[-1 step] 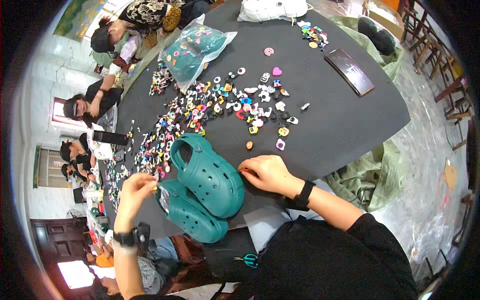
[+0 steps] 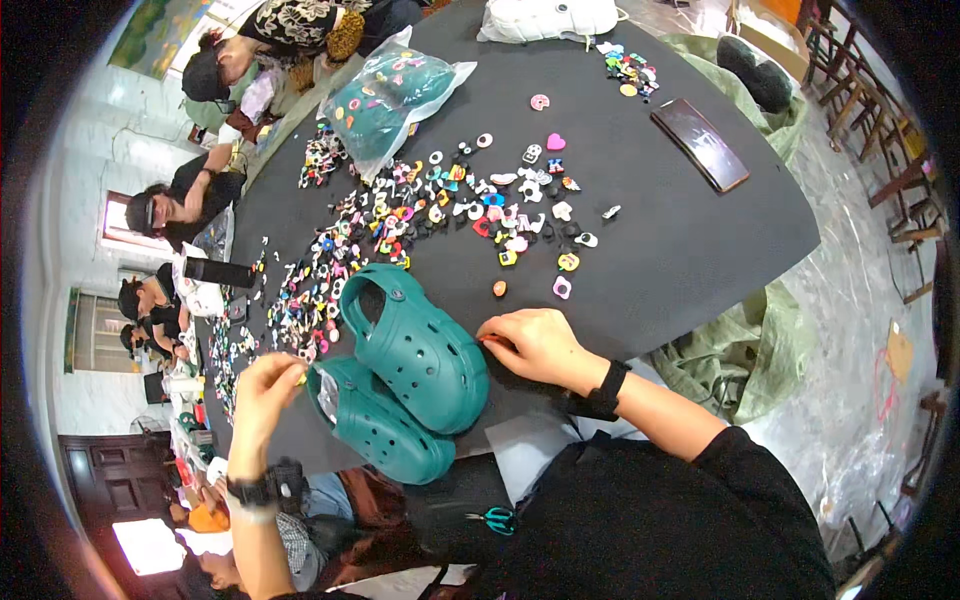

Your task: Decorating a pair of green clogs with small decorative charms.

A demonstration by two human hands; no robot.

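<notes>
A pair of dark green clogs with round holes lies at the near edge of the black table. The upper clog [image 2: 425, 345] leans on the lower clog [image 2: 395, 430]; neither shows a charm on its top. My left hand [image 2: 262, 400] is left of them, thumb and fingers pinched on a small yellow-green piece [image 2: 302, 380], mostly hidden. Close by the upper clog's right side, my right hand [image 2: 545, 345] pinches a small orange-red piece [image 2: 488, 339], also mostly covered. Beyond the clogs spreads a pile of colourful shoe charms [image 2: 390, 215].
A clear bag with a green clog [image 2: 390, 100] lies at the far left, a phone [image 2: 700, 145] at right. A small charm heap [image 2: 628, 72] and white pouch [image 2: 550, 18] are farther back. Teal-handled scissors [image 2: 497, 520] are near my lap. Several people sit along the left.
My left hand has shifted slightly left, away from the clogs. My right hand and the clogs look almost the same.
</notes>
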